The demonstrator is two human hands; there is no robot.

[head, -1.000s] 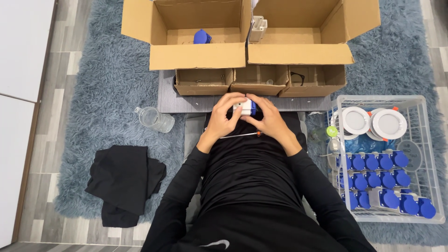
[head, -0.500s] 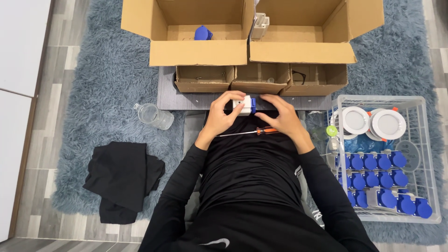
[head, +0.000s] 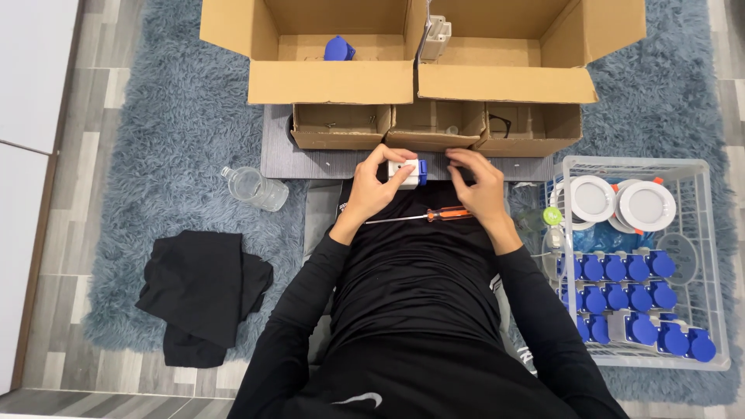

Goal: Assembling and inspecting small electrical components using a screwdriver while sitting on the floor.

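The right hand has let go and now hovers open at three o'clock of the socket, which the left hand alone grips above the screwdriver.

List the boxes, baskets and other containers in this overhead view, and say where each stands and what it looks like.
Two large cardboard boxes: far side, side by side, brown, flaps open.
Three small cardboard trays: in a row beyond the hands, brown, open.
White wire basket: right, rectangular, with blue-and-white parts.
Clear plastic bottle: left, lying on the rug.
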